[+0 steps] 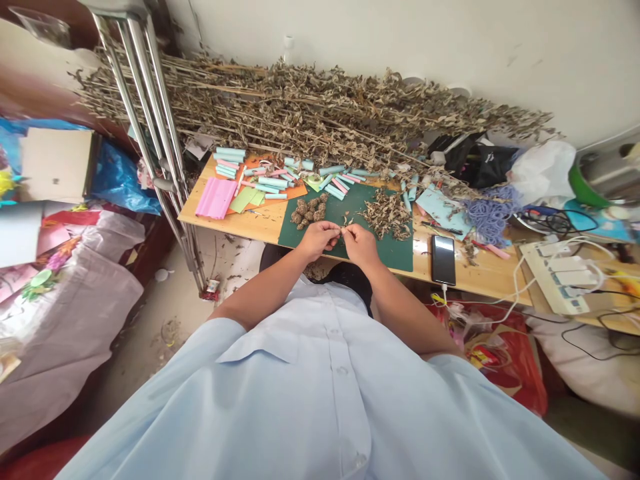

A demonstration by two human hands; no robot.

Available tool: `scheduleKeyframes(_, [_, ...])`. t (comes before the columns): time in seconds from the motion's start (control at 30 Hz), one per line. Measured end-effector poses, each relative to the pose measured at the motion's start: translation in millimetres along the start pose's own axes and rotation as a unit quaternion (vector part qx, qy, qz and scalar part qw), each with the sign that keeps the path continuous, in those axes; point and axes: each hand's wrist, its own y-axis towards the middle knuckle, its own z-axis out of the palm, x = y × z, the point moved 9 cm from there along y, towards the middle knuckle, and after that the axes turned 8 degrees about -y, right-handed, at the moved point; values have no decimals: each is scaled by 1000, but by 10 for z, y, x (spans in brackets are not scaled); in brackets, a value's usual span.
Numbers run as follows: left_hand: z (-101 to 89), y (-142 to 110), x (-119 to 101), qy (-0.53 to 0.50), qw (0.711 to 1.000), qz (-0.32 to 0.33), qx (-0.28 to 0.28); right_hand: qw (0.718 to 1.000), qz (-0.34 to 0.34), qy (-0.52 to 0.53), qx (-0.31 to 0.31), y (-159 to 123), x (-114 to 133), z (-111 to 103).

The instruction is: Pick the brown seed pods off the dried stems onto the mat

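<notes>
Grip of two bare hands at centre: we see the left hand (315, 241) and the right hand (361, 244) held over the near edge of a green cutting mat (345, 205), with their fingertips (336, 230) pressed together. Between them we note a small dried plant fragment (342, 231), pinched and too small to identify further; it lies within the grip, not on the mat. Just left of the grip we observe a heap of brown dried buds (309, 212), and to its right a looser pile of dried leaves (385, 215), both resting on the mat. The mat lies on a wooden tabletop (480, 267). Beyond the mat we find many rolled tubes of pale blue paper (265, 181), and to the left a folded sheet of pink paper (215, 198). To the right of the mat we see a black smartphone (443, 260), a tangle of purple yarn (490, 215) and, further right, a white power strip (553, 283). A long bundle of dried leafy stems (300, 113) lies along the wall behind the tabletop. We also see the person's light blue shirt (320, 393) filling the foreground.
</notes>
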Motion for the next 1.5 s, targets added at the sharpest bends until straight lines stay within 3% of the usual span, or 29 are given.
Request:
scheduleKeyframes(0.93, [-53, 31, 49, 18, 1000, -5, -18, 1000, -1, -21, -7, -17, -5, -10])
scheduleKeyframes(1.13, [-47, 24, 39, 23, 999, 3, -29, 999, -23, -36, -22, -41, 42, -29])
scheduleKeyframes(1.33, [-69, 26, 40, 21, 999, 0, -46, 999, -3, -28, -43, -35, 6, -122])
scheduleKeyframes(1.5, [-45, -5, -1, -43, 999, 7, -28, 999, -33, 32, 21, -159, 77, -150])
